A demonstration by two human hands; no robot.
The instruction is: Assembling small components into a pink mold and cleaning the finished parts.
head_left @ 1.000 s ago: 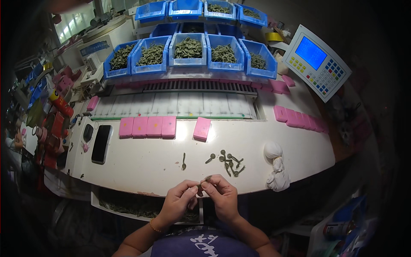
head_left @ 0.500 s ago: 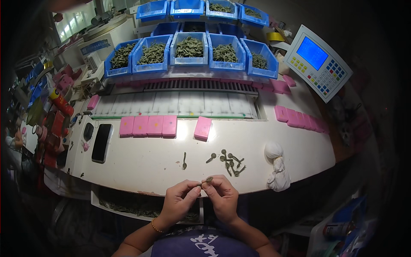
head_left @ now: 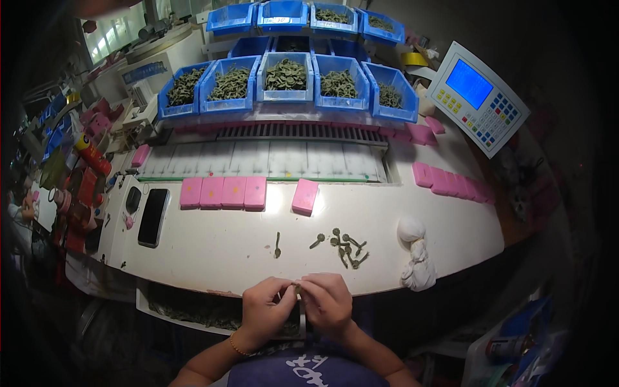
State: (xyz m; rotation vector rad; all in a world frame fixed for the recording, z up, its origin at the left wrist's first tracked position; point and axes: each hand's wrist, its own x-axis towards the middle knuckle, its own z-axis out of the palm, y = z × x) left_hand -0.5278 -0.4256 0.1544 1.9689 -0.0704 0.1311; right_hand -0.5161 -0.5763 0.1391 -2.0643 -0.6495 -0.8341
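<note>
We see a small sprig (head_left: 297, 289), dull grey-green, mostly hidden between two bare hands at the near edge of a white desk (head_left: 213, 258). Only a bit of it shows, so we cannot tell its full shape.

The left hand (head_left: 266, 306) has its thumb and forefinger pinched on the sprig, with hardly any gap at the tips and the other fingers curled under. The right hand (head_left: 327, 302) meets it from the other side, its fingers bent and drawn together, its tips closed on the same sprig. The two sets of fingertips nearly touch.

Beyond the hands, we find more pieces on the desk: a lone stalk (head_left: 278, 245) with a rounded near end, and to its right a loose cluster (head_left: 348, 248) of round heads on short, thin stems, some crossing. Farther right lies a knotted white bundle (head_left: 418, 255). Behind the pieces stands a single pink block (head_left: 304, 197), with a row of four (head_left: 223, 193) to its left, then a dark phone (head_left: 153, 217). Below the desk edge, an open drawer (head_left: 187, 322) holds dark green matter.
</note>
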